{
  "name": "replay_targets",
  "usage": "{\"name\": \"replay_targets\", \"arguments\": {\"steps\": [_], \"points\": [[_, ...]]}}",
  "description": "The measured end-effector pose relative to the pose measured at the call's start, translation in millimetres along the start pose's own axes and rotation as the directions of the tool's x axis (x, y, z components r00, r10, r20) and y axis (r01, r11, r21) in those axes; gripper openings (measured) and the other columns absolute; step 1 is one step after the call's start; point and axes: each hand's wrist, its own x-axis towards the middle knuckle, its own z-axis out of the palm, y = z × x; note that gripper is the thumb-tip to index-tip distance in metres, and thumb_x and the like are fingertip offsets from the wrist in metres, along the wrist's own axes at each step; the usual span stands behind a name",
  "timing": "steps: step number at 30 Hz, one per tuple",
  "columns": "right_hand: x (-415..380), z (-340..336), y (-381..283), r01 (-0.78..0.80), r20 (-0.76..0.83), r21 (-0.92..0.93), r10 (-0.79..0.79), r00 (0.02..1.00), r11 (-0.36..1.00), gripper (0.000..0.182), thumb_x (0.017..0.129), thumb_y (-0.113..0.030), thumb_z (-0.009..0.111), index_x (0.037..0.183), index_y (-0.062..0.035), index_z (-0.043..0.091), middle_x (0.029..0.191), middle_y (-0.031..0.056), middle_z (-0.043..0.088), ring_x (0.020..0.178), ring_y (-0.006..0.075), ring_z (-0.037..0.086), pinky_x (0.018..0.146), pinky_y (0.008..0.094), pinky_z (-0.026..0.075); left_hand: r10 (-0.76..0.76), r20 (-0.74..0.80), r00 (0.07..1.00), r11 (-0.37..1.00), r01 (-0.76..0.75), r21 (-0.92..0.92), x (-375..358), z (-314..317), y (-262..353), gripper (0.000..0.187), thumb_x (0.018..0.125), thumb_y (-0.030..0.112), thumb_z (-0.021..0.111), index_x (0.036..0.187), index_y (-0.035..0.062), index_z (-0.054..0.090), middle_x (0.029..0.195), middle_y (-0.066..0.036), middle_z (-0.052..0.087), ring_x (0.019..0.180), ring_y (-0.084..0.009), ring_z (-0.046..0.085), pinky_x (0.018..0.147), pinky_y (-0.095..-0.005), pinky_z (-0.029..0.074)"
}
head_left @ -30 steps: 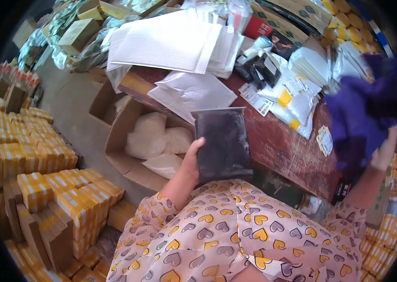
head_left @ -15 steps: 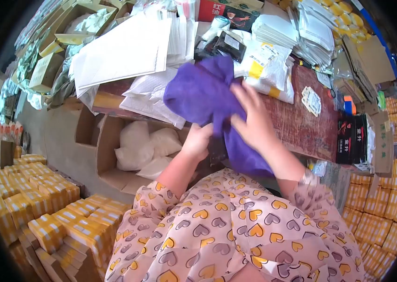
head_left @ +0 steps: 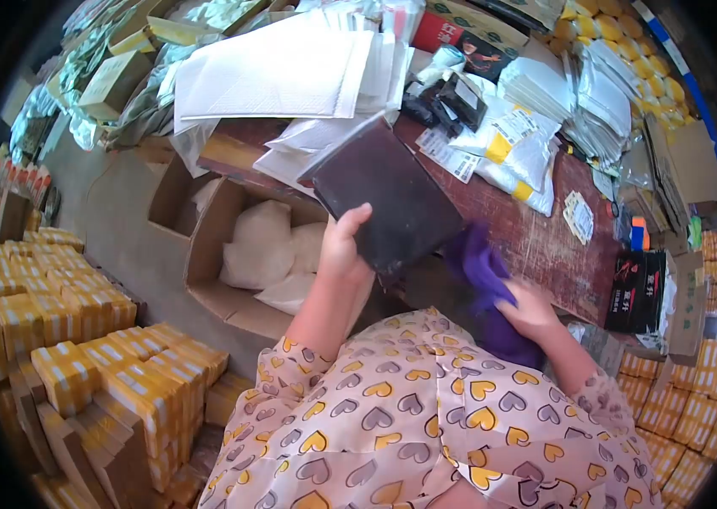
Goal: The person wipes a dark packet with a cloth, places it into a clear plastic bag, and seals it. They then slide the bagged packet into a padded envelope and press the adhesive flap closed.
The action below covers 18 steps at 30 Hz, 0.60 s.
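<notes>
A dark, flat rectangular object (head_left: 388,191), like a thin box or a book, is gripped at its lower left edge by my left hand (head_left: 346,243), thumb on its face. It is tilted over the table's front edge. Bunched in my right hand (head_left: 532,310) is a purple cloth (head_left: 490,267), which hangs down in front of my body. The cloth's upper end lies close to the lower right corner of the dark object. White padded envelopes (head_left: 278,76) lie behind the object to the left.
On the worn red table (head_left: 536,246) are white-and-yellow packages (head_left: 515,144), printed labels (head_left: 579,218) and a black box (head_left: 634,291). An open carton (head_left: 206,280) with white bags stands below left. Yellow packs (head_left: 133,382) are stacked on the floor on both sides.
The purple cloth has come off the dark object, uncovering it. My right hand has pulled the cloth down and to the right. The view has shifted slightly.
</notes>
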Motion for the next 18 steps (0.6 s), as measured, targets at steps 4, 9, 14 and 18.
{"name": "replay_targets", "arguments": {"steps": [4,9,14,18], "points": [[-35.7,-45.0,42.3,-0.129,0.077,0.217,0.115,0.99,0.967,0.043,0.071,-0.016,0.058,0.11,-0.0008,0.053,0.101,0.0146,0.058,0.094,0.023,0.056,0.08,0.0323,0.043,0.088,0.113,0.99,0.992,-0.097,0.077,-9.5,11.8,18.4,0.041,0.076,0.005,0.054,0.115,0.0037,0.041,0.104,-0.01,0.052,0.095,-0.0239,0.054,0.084,-0.0384,0.045],[-33.1,-91.6,-18.9,0.236,-0.347,0.623,-0.007,0.938,0.746,0.048,0.066,-0.011,0.062,0.111,0.001,0.052,0.114,0.0165,0.051,0.1,0.0217,0.052,0.085,0.0338,0.041,0.034,0.157,0.987,0.999,-0.027,-0.046,-9.5,33.4,-1.9,0.042,0.08,0.009,0.054,0.119,0.0042,0.039,0.111,-0.01,0.05,0.102,-0.0233,0.051,0.088,-0.038,0.042],[48.0,-47.5,-97.1,0.41,-0.639,-0.241,-0.462,0.615,0.88,0.066,0.07,-0.024,0.064,0.128,-0.008,0.036,0.12,0.0232,0.04,0.11,0.0341,0.043,0.092,0.0396,0.035,0.256,0.235,0.938,0.885,-0.325,0.332,-15.8,75.3,-54.4,0.046,0.081,0.01,0.056,0.122,0.0032,0.035,0.117,-0.007,0.045,0.108,-0.0178,0.043,0.094,-0.0314,0.033],[108.2,-73.5,-78.6,0.723,-0.781,0.274,-0.292,0.552,0.634,0.061,0.077,-0.025,0.06,0.127,-0.0035,0.035,0.115,0.019,0.047,0.106,0.0294,0.046,0.092,0.0345,0.035,0.402,0.236,0.885,0.796,-0.465,0.388,-7.2,99.9,-45.2,0.043,0.079,0.006,0.058,0.117,0.0015,0.039,0.114,-0.008,0.047,0.103,-0.0166,0.045,0.09,-0.0305,0.035]]}}
